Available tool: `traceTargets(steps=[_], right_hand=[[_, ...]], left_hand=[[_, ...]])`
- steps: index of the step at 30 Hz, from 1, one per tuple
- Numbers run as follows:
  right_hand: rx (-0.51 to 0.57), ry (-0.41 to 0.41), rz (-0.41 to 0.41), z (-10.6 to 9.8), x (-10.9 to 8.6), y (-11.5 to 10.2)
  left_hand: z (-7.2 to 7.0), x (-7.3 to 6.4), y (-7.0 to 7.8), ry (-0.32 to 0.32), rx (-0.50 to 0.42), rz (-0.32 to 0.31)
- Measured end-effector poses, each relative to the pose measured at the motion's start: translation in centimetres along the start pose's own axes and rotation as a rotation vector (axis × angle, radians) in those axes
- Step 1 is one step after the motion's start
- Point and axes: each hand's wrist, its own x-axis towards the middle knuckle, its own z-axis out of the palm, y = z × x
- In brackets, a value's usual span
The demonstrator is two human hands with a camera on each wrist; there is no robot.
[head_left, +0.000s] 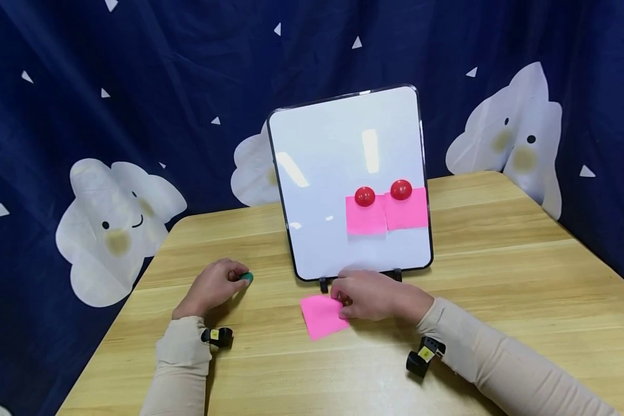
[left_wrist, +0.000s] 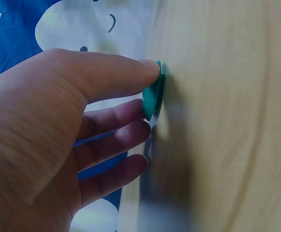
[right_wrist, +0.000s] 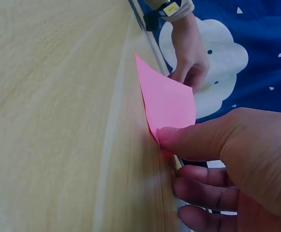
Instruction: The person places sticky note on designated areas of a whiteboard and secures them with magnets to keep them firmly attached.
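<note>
My left hand [head_left: 214, 287] pinches a round green magnet [left_wrist: 152, 96] between thumb and fingertips, close over the table at the left. The magnet stands tilted on edge in the left wrist view. With thumb and fingers, my right hand [head_left: 370, 296] holds a pink sticky note [head_left: 319, 318] by its right edge, low over the table in front of the whiteboard [head_left: 322, 156]. On the board's lower right, two more pink notes [head_left: 366, 216] hang side by side. A red domed magnet [head_left: 365, 196] sits at the top of the left one, another red magnet [head_left: 401, 189] on the right one.
The whiteboard leans back on a stand with black feet [head_left: 324, 285] on the wooden table [head_left: 499, 277]. Behind the table hangs a dark blue curtain [head_left: 197, 69] with white clouds and triangles. Each wrist wears a small black camera [head_left: 421, 357].
</note>
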Motion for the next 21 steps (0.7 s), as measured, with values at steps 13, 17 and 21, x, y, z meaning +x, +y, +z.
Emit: traceTargets(steps=[13,17,21], right_hand=[[0.032,0.018,-0.094,0.18,0.19,0.09],[0.043,0.019,-0.093,0.22,0.18,0.11],[0.050,0.033,-0.100,0.28,0.23,0.15]], left_hand=[[0.03,0.14,-0.18,-0.005,-0.003,0.002],[0.00,0.11,-0.07,-0.007,-0.006,0.003],[-0.03,0.06,0.01,-0.008,-0.007,0.002]])
